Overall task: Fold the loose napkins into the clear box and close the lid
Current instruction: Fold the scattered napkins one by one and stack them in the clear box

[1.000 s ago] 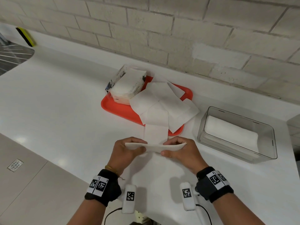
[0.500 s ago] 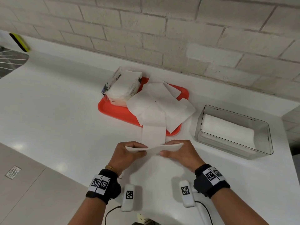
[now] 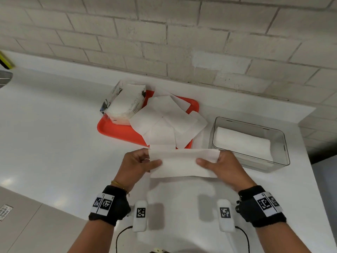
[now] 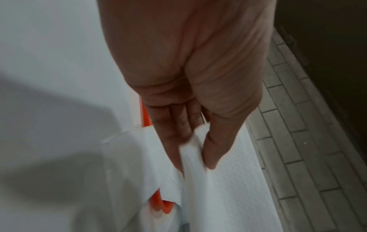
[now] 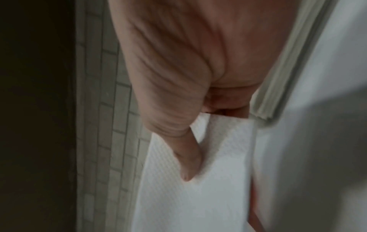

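Observation:
A folded white napkin (image 3: 182, 163) is held up off the counter between both hands. My left hand (image 3: 138, 165) pinches its left end, thumb in front and fingers behind, as the left wrist view shows (image 4: 190, 150). My right hand (image 3: 222, 165) pinches the right end the same way (image 5: 198, 157). The clear box (image 3: 280, 143) stands open to the right, with folded napkins (image 3: 242, 143) lying inside. Several loose napkins (image 3: 169, 123) are spread over the red tray (image 3: 113, 130) just beyond my hands. No lid is in view.
An opened pack of napkins (image 3: 125, 103) sits on the tray's left end. The white counter (image 3: 45, 134) runs along a brick wall (image 3: 182, 42). Its front edge drops off at the lower left, and its right end lies just past the box.
The napkin was held flat and edge-on near the counter; now both hands have lifted and tilted it so its broad face shows.

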